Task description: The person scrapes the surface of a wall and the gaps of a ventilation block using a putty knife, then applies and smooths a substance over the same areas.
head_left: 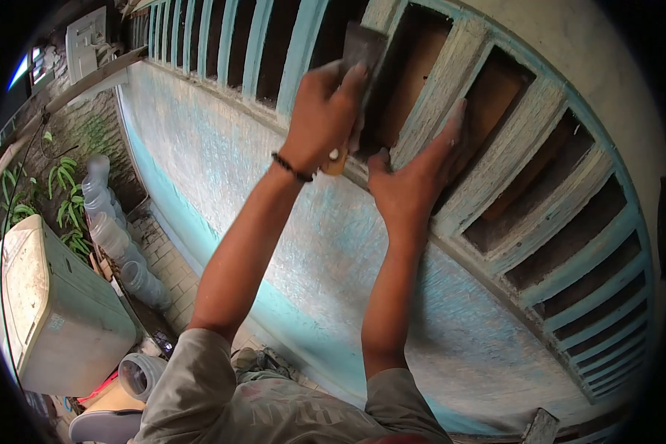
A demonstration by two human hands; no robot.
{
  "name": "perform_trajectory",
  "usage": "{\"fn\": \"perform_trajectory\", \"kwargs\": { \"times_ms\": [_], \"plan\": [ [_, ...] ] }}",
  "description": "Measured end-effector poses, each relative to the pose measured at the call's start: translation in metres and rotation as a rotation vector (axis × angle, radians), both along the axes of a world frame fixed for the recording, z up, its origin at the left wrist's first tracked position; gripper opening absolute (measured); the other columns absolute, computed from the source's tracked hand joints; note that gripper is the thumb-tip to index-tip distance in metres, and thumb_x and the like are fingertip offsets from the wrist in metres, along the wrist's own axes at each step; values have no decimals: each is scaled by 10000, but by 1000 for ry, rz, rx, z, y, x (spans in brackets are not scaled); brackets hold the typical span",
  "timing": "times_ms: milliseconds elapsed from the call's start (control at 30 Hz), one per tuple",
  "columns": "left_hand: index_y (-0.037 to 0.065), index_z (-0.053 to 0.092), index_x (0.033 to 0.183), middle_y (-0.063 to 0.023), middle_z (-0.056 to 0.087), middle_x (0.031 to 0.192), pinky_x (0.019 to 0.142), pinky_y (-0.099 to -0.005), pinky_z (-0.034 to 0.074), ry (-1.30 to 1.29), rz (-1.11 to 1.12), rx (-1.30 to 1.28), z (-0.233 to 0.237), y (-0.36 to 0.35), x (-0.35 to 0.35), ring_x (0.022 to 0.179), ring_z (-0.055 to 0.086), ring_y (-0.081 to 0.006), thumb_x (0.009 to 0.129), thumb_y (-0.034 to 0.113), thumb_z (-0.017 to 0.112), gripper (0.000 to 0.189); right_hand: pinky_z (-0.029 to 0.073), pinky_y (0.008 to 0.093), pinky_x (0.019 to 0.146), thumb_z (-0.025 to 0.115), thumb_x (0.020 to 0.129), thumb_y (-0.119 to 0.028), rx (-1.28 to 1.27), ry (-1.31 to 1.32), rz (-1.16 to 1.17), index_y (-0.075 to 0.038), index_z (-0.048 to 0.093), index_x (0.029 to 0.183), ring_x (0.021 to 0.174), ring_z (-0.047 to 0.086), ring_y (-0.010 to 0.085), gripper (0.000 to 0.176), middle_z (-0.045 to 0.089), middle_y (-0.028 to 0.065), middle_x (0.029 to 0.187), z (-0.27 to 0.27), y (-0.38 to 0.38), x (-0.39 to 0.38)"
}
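Note:
In the head view my left hand [322, 118], with a dark bracelet at its wrist, is closed around a scraper [365, 46]. Its broad dark blade points up beside a slat, and the yellowish end of the handle [334, 163] shows below my fist. My right hand [414, 185] grips the lower part of a worn wooden slat [444, 81], thumb on one side and fingers on the other. Bare, greyish wood shows on this slat and its neighbours, while slats farther off keep light blue paint. Dark gaps separate them.
Below the slats runs a wall [333, 229] with patchy blue and white paint. At the left stand a large pale lidded bin [74, 318], several clear plastic containers [111, 237] and green plants [66, 177]. A narrow paved strip [177, 255] follows the wall.

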State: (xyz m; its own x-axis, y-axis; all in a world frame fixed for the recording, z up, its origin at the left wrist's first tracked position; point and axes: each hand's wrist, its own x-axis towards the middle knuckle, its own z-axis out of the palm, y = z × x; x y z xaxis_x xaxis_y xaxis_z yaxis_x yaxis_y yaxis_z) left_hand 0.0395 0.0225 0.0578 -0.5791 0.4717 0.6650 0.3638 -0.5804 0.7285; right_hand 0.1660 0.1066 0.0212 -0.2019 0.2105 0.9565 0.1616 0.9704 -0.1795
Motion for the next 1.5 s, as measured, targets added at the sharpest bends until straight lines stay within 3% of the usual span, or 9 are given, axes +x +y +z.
{"fn": "perform_trajectory", "kwargs": {
  "times_ms": [133, 267, 367, 500, 600, 867, 1000, 1300, 1500],
  "plan": [
    [57, 600, 976, -27, 534, 538, 359, -269, 388, -116, -195, -50, 10, -8, -5, 372, 537, -148, 1123, 357, 578, 335, 289, 573, 1279, 764, 697, 4, -22, 3, -38, -20, 137, 1690, 1542, 323, 502, 1174, 323, 312, 1643, 1, -1, 0],
    [64, 587, 988, 1, 546, 601, 383, -264, 408, -222, -367, -225, -47, -27, -8, 403, 519, -123, 1142, 416, 532, 388, 279, 570, 1286, 762, 693, 1, 16, 13, -34, -20, 141, 1689, 1545, 316, 501, 1174, 317, 313, 1648, 0, 2, -2],
    [61, 554, 975, 3, 516, 646, 409, -280, 403, -188, -177, -308, -81, -18, -26, 463, 478, -96, 1142, 448, 521, 422, 344, 607, 1256, 737, 737, 27, 32, -9, -53, -21, 113, 1695, 1529, 316, 543, 1145, 253, 342, 1648, 1, 0, -1],
    [69, 510, 991, 21, 487, 664, 415, -276, 362, -131, -58, -349, -57, -41, -20, 487, 430, -68, 1139, 469, 522, 427, 316, 595, 1270, 749, 722, 17, 15, -19, -72, -18, 106, 1696, 1535, 317, 529, 1168, 266, 336, 1653, -1, 1, -2],
    [100, 548, 1167, 71, 442, 626, 383, -235, 313, -21, 21, -289, -57, -41, -29, 445, 373, -32, 1150, 468, 509, 371, 266, 567, 1302, 762, 706, 7, 3, -18, -68, -20, 100, 1698, 1552, 306, 505, 1193, 279, 317, 1668, -2, 3, -1],
    [44, 650, 856, 87, 435, 604, 416, -255, 277, 147, 129, -257, -61, -12, -75, 479, 363, -27, 1121, 434, 600, 474, 268, 599, 1286, 740, 727, 1, 37, -15, -99, 24, 123, 1682, 1543, 295, 540, 1137, 277, 341, 1658, 1, 0, -3],
    [23, 627, 788, 64, 453, 621, 472, -283, 315, 105, 11, -231, -46, -13, -82, 542, 385, -46, 1116, 420, 610, 516, 282, 593, 1284, 738, 713, 1, 13, -27, -120, 15, 107, 1686, 1541, 298, 539, 1160, 280, 346, 1645, 0, -2, -5],
    [-45, 624, 767, -4, 500, 604, 534, -343, 368, 186, 217, -108, -51, -2, -72, 597, 409, -89, 1112, 367, 615, 537, 282, 588, 1286, 747, 694, -8, 42, -43, -167, -9, 71, 1699, 1545, 296, 534, 1211, 274, 345, 1649, 0, -2, -5],
    [-93, 615, 812, -178, 478, 606, 558, -426, 401, 313, 369, -18, -8, 8, -77, 570, 420, -200, 1093, 384, 621, 554, 257, 583, 1298, 746, 696, -6, 26, -54, -160, -12, 59, 1701, 1567, 265, 523, 1218, 241, 335, 1674, 1, -3, -5]
  ]
}}
